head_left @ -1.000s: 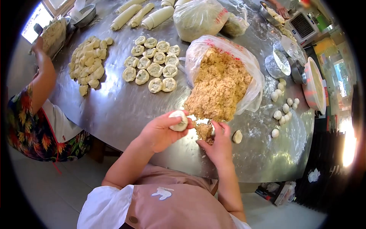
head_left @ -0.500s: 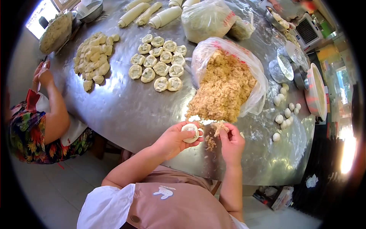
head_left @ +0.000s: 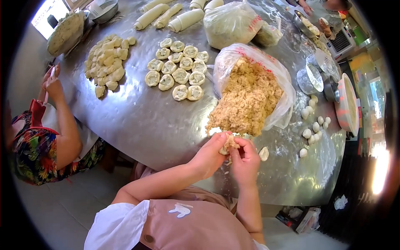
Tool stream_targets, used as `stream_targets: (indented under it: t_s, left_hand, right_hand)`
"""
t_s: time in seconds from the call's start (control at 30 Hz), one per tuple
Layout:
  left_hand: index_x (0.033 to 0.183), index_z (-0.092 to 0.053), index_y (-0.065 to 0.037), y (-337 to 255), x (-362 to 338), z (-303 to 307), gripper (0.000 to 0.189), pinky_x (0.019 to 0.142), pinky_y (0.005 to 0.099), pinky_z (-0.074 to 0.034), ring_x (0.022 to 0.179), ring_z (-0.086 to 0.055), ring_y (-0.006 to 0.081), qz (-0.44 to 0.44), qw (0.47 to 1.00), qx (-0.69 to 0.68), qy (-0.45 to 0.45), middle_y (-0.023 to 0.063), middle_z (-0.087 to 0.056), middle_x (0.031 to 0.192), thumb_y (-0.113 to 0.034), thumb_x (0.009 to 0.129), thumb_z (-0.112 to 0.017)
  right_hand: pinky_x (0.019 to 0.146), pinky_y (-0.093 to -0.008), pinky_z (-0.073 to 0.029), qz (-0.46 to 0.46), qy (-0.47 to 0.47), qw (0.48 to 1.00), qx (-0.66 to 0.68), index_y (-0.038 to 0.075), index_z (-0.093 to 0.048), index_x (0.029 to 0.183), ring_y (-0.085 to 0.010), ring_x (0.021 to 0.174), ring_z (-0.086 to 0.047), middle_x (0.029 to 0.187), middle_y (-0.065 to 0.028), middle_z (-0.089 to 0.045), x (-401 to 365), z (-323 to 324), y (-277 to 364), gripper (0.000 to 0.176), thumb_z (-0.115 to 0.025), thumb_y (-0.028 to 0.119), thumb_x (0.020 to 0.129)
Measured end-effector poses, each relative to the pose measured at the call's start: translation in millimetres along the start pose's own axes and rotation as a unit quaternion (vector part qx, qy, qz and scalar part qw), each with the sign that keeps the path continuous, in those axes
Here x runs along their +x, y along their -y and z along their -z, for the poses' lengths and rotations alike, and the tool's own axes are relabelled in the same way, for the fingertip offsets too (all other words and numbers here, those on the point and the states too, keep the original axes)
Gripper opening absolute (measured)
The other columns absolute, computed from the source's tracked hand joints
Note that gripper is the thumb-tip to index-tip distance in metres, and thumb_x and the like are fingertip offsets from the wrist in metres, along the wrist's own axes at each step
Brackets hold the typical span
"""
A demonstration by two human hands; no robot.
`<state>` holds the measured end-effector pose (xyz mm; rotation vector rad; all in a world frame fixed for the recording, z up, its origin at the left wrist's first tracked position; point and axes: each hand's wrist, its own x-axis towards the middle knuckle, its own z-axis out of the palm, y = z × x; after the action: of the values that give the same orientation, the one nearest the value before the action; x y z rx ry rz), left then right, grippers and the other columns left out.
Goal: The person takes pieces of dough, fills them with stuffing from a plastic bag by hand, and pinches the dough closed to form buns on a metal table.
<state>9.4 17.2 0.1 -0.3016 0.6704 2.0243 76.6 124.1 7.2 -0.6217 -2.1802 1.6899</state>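
Observation:
My left hand (head_left: 209,155) is closed around a dough round, now mostly covered by fingers and filling. My right hand (head_left: 245,161) touches it from the other side, its fingers pinched on a lump of crumbly tan filling (head_left: 231,143) pressed against the dough. Just beyond both hands lies the large heap of the same filling (head_left: 246,100), spilling from an open plastic bag (head_left: 286,93). A small pale dough piece (head_left: 263,154) rests on the steel table (head_left: 137,129) to the right of my right hand.
Shaped dough rounds (head_left: 180,76) stand in rows, with cut dough pieces (head_left: 109,62) further left. Dough rolls (head_left: 186,20) and a tied bag (head_left: 230,25) lie behind. Small white balls (head_left: 307,133), a metal container (head_left: 309,79) and a basin (head_left: 346,104) are right. Co-workers are at left and far right.
My right hand has moved left with the filling and met the dough round in my left hand. The left hand has shifted slightly right and turned. The view has shifted a little.

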Motion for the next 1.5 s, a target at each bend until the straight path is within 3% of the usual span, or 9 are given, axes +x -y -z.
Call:
stream_targets:
  t_s: [0.17, 0.37, 0.47, 0.67, 0.77, 0.9, 1.0, 1.23, 1.5]
  left_hand:
    - [0.13, -0.041, -0.008, -1.2, -4.6, -0.7, 0.03, 0.089, 0.0316, -0.046, 0.107, -0.053, 0.0167, -0.012, 0.989, 0.149, -0.003, 0.0089, -0.053, 0.118, -0.019, 0.102, -0.041]
    - [0.128, -0.044, -0.008, -2.9, 0.2, 6.5, 0.027, 0.08, 0.028, -0.05, 0.097, -0.058, 0.0144, -0.043, 0.985, 0.162, 0.028, 0.0061, -0.055, 0.112, -0.011, 0.101, -0.043]
    - [0.127, -0.044, -0.008, -4.2, 1.2, 8.0, 0.026, 0.081, 0.0282, -0.05, 0.097, -0.058, 0.0143, -0.043, 0.978, 0.2, 0.028, 0.0058, -0.056, 0.11, -0.01, 0.101, -0.042]
    - [0.128, -0.044, -0.009, -9.7, -5.0, 4.4, 0.027, 0.087, 0.0299, -0.049, 0.102, -0.058, 0.0155, -0.031, 0.98, 0.187, 0.065, 0.0057, -0.056, 0.112, -0.01, 0.101, -0.042]
    - [0.129, -0.044, -0.009, -15.6, -6.1, 7.6, 0.03, 0.092, 0.033, -0.048, 0.105, -0.057, 0.0174, -0.011, 0.991, 0.122, 0.059, 0.0071, -0.055, 0.115, -0.013, 0.1, -0.045]
    - [0.131, -0.043, -0.007, -29.0, -13.8, -9.2, 0.035, 0.097, 0.0364, -0.046, 0.108, -0.056, 0.0197, 0.018, 0.998, 0.048, 0.039, 0.0085, -0.056, 0.118, -0.017, 0.098, -0.049]
    - [0.131, -0.043, -0.006, -25.6, -17.6, -12.7, 0.036, 0.095, 0.0361, -0.047, 0.11, -0.056, 0.0195, 0.046, 0.996, 0.053, 0.057, 0.0084, -0.056, 0.119, -0.018, 0.098, -0.05]
    - [0.123, -0.047, -0.005, -27.0, -12.8, 12.3, 0.027, 0.066, 0.0284, -0.05, 0.088, -0.057, 0.0116, 0.104, 0.975, 0.138, 0.136, 0.0044, -0.056, 0.113, -0.007, 0.096, -0.048]
    - [0.127, -0.043, -0.008, -27.0, -27.9, -19.4, 0.034, 0.08, 0.0257, -0.047, 0.096, -0.056, 0.0105, 0.142, 0.986, 0.0, 0.082, 0.0034, -0.056, 0.114, -0.004, 0.094, -0.047]
  right_hand:
    - [0.067, -0.0295, -0.051, 0.091, -0.011, 0.982, -0.167, 0.004, -0.064, 0.099, -0.0191, 0.076, -0.061, 0.094, -0.0096, -0.06, -1.6, -7.6, 23.6, 0.018, -0.067, -0.001, 0.082]
    - [0.068, -0.0264, -0.052, -0.011, -0.055, 0.998, 0.041, 0.001, -0.064, 0.099, -0.0172, 0.079, -0.065, 0.093, -0.0104, -0.063, -7.0, -8.0, 26.3, 0.018, -0.067, 0.0, 0.082]
    - [0.068, -0.0259, -0.053, -0.023, -0.034, 0.999, -0.02, 0.0, -0.063, 0.099, -0.0173, 0.077, -0.067, 0.089, -0.0109, -0.066, -8.6, 2.0, 27.9, 0.018, -0.068, 0.0, 0.082]
    - [0.064, -0.0282, -0.054, 0.112, -0.034, 0.975, -0.188, 0.001, -0.064, 0.1, -0.018, 0.07, -0.068, 0.087, -0.0103, -0.069, -6.1, -4.0, 30.9, 0.02, -0.069, 0.0, 0.081]
    - [0.07, -0.0315, -0.054, 0.09, 0.014, 0.99, -0.107, 0.001, -0.062, 0.106, -0.0223, 0.081, -0.067, 0.096, -0.0115, -0.068, -8.5, 1.8, 30.1, 0.029, -0.072, 0.004, 0.079]
    - [0.094, -0.0419, -0.045, 0.191, 0.031, 0.959, -0.206, 0.0, -0.047, 0.129, -0.0339, 0.115, -0.053, 0.127, -0.0169, -0.055, -4.3, 21.9, 33.0, 0.071, -0.079, 0.029, 0.073]
    - [0.099, -0.0447, -0.04, 0.284, 0.049, 0.912, -0.292, -0.001, -0.041, 0.133, -0.0383, 0.12, -0.048, 0.13, -0.0176, -0.053, 4.2, 13.2, 27.6, 0.083, -0.078, 0.039, 0.071]
    - [0.099, -0.0479, -0.037, 0.36, 0.041, 0.88, -0.307, 0.004, -0.051, 0.113, -0.0376, 0.12, -0.05, 0.124, -0.0136, -0.058, 7.4, -0.2, 15.5, 0.059, -0.06, 0.053, 0.083]
    - [0.101, -0.0472, -0.035, 0.329, 0.01, 0.929, -0.166, 0.005, -0.057, 0.103, -0.0386, 0.119, -0.052, 0.107, -0.0111, -0.067, 6.0, -1.4, 13.3, 0.048, -0.042, 0.05, 0.096]
